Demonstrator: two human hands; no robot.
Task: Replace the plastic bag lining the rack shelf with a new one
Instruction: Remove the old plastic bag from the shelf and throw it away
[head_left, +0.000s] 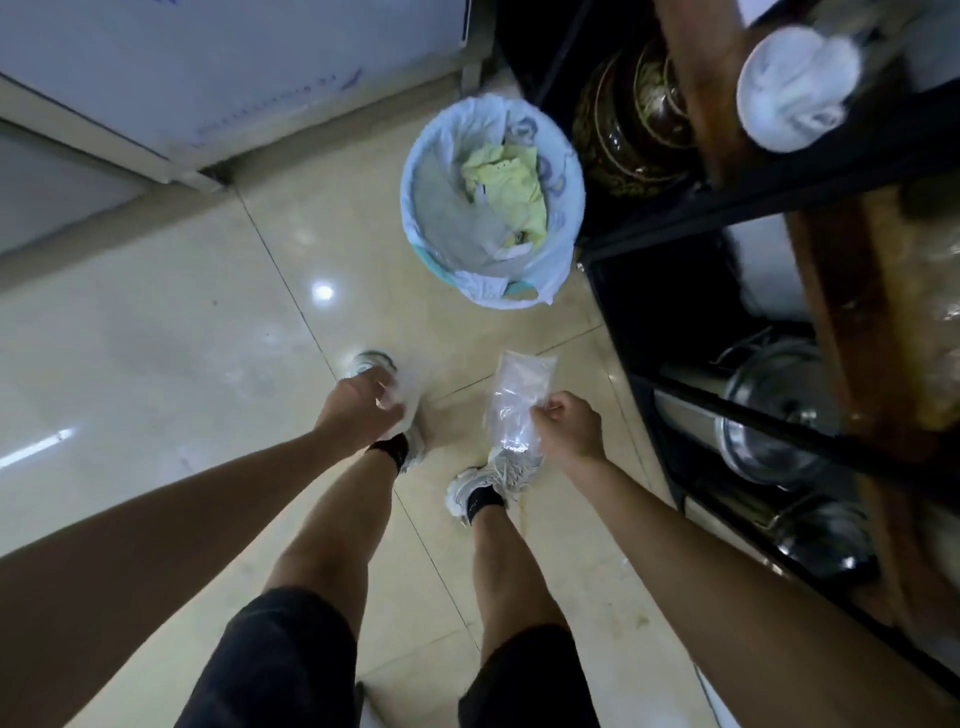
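Observation:
I look straight down at my legs and the tiled floor. My right hand (569, 428) pinches a clear plastic bag (514, 400) that hangs flat over my right shoe. My left hand (361, 410) is closed around a scrunched bit of clear plastic (397, 397) above my left shoe. The black metal rack (769, 202) with wooden shelves stands along the right side, apart from both hands. A white bundle of plastic bags (797, 88) sits on an upper rack shelf at top right.
A round waste bin (491, 202) lined with a pale blue bag holds yellow-green rubbish, just ahead of my feet beside the rack. Steel pots and lids (779, 415) fill the lower rack shelves. A white appliance (208, 67) stands at top left.

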